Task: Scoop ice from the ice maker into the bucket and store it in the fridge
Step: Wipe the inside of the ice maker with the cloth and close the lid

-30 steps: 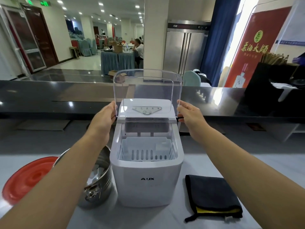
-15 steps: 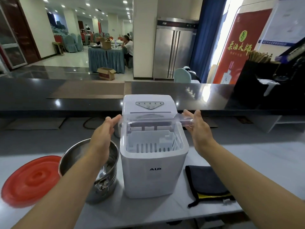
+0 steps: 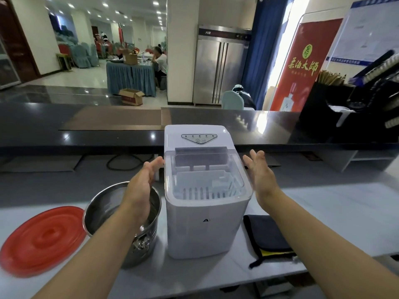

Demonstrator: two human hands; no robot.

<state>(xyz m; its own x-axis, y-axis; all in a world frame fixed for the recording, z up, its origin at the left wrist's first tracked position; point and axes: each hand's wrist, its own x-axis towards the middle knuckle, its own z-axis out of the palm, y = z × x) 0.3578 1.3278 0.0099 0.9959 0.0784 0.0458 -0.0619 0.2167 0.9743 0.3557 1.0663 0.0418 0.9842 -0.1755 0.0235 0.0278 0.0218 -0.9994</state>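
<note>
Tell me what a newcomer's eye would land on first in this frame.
The white ice maker stands in the middle with its clear lid down, and the open left hand and right hand flank it. To its left sits a steel bucket beside a big red lid lying flat; a black cloth lies to its right.

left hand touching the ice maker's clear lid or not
Cannot tell. In the head view the left hand reaches the left edge of the clear lid on the ice maker, showing neither plain gap nor plain contact.
</note>
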